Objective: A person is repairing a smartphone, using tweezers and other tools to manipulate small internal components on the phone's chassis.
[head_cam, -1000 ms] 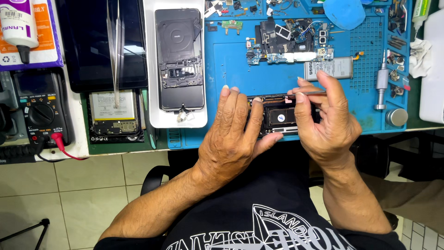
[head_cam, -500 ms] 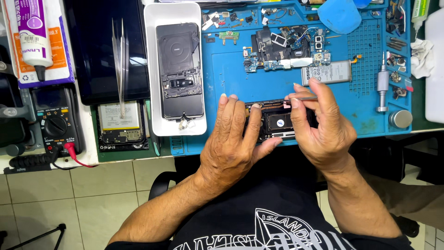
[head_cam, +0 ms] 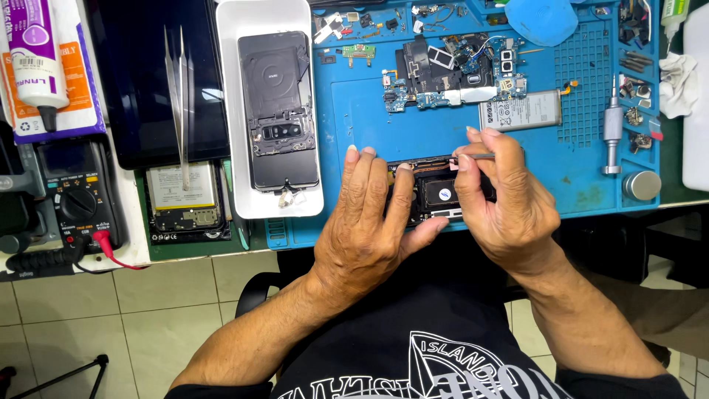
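— What is being held down at the near edge of the blue mat (head_cam: 369, 118)?

— An opened phone body (head_cam: 437, 193) is pinned there by the left hand (head_cam: 369, 236), laid flat with its fingers spread over the left part. Most of that part is covered; only the dark middle with a small round sticker is seen between the two hands.

— And the right hand (head_cam: 509, 207)?

— It is closed around a thin metal tool (head_cam: 476, 157), pinched between thumb and forefinger. The tip is brought to the upper edge of the phone body, but what is touched there is hidden by the fingertips. The tool's far end is cut off by the knuckles.

— What can be made out further back?

— A grey battery (head_cam: 521, 111) is laid just beyond the right hand, beside a cluster of circuit boards (head_cam: 443, 74) whose small parts are too fine to be told apart. A silver screwdriver (head_cam: 611, 125) is seen to the right. A white tray (head_cam: 229, 111) with a dark back cover (head_cam: 277, 111) is set left of the mat; tweezers (head_cam: 181, 96) are rested on a dark tablet (head_cam: 140, 81). A multimeter (head_cam: 74, 199) is partly cropped at the left.
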